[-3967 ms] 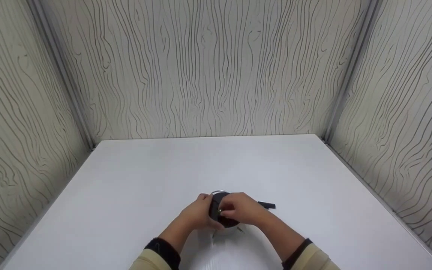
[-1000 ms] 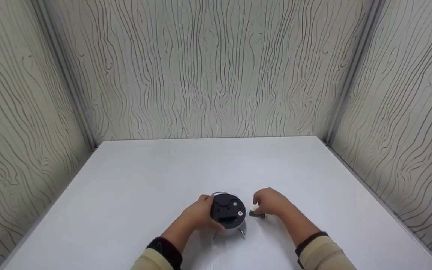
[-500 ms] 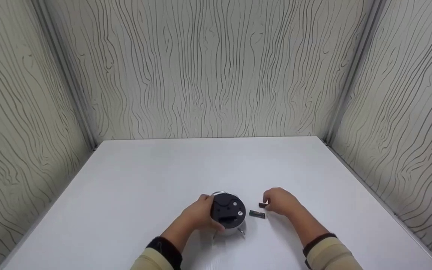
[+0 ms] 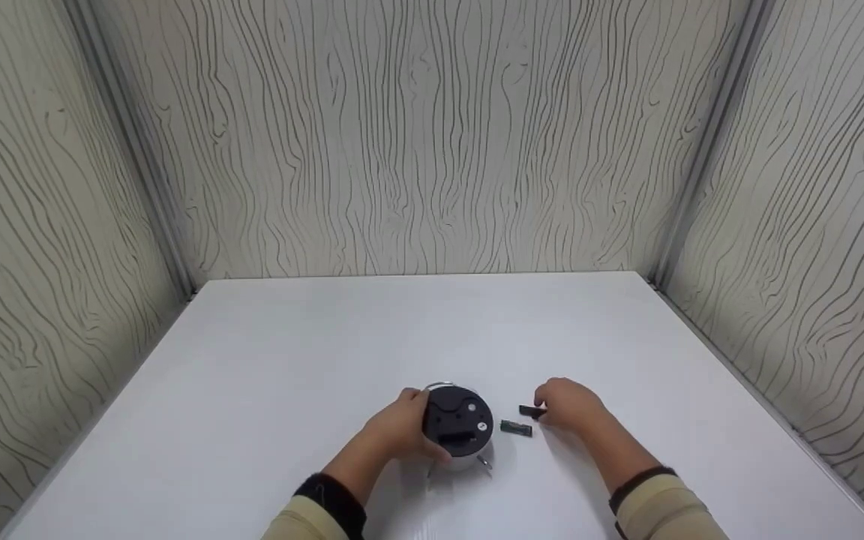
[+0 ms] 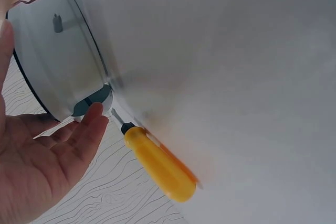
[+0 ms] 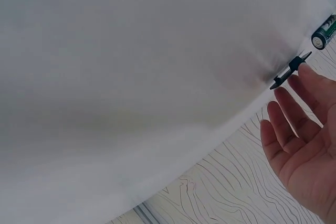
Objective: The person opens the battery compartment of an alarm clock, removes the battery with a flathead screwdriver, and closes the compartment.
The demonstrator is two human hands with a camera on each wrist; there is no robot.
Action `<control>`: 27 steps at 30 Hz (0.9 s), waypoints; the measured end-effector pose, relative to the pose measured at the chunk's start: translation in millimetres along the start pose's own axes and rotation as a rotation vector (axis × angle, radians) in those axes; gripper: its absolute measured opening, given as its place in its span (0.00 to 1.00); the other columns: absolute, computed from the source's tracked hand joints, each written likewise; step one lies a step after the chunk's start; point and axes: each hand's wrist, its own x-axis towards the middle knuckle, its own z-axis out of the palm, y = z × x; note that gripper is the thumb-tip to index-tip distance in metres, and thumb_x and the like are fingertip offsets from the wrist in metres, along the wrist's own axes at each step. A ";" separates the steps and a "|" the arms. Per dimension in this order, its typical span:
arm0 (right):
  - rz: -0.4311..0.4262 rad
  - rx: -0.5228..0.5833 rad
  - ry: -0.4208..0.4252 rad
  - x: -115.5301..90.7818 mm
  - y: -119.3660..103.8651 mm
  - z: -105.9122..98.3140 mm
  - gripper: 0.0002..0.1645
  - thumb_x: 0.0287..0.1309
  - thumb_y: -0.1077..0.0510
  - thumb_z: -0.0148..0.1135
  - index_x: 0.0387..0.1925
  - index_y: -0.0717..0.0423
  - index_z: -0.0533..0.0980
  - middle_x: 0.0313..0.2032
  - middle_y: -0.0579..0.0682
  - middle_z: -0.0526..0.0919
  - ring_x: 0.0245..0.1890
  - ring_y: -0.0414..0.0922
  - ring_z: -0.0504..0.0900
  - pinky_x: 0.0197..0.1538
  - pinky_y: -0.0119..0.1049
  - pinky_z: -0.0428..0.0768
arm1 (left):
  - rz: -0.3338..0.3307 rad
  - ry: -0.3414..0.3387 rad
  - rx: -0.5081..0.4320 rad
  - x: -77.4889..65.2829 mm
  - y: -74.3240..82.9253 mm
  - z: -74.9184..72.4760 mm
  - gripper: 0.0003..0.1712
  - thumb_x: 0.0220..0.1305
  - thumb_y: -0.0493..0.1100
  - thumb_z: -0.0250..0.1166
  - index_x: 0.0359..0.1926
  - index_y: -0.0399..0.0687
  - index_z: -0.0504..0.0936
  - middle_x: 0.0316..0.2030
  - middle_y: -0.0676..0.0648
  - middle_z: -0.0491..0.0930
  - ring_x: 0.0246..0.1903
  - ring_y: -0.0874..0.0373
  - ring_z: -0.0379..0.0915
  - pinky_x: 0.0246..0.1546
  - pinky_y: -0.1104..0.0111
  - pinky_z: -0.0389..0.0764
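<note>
My left hand (image 4: 403, 429) grips a round clock (image 4: 458, 421) from its left side, with the clock's black back facing up towards me. A dark slot shows in the back, and thin metal legs stick out below it. Pale sides of the clock (image 5: 58, 51) fill the upper left of the left wrist view. To the right, my right hand (image 4: 568, 405) pinches a small black cover (image 4: 529, 411) at the table surface. Its clip-like tabs are visible in the right wrist view, where the cover (image 6: 287, 73) sits between thumb and fingertips. Nearby lies a green and black battery (image 4: 516, 428).
A yellow-handled screwdriver (image 5: 157, 166) lies near the clock in the left wrist view; the head view does not show it. The white table (image 4: 312, 337) runs back to a wood-patterned wall (image 4: 417, 150), with similar panels at both sides.
Earlier my right hand worked at the clock's back. It then moved right, left the battery on the table and reached the black cover. My left hand has kept its grip on the clock.
</note>
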 end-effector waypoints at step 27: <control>0.017 -0.051 -0.007 3.9 -6.8 -3.7 0.02 0.47 0.59 0.67 0.26 0.51 0.84 0.28 0.46 0.82 0.33 0.46 0.79 0.43 0.45 0.77 | 0.005 -0.005 0.009 -2.0 0.9 -1.9 0.62 0.28 0.61 0.77 0.65 0.44 0.60 0.60 0.43 0.63 0.59 0.45 0.63 0.58 0.52 0.65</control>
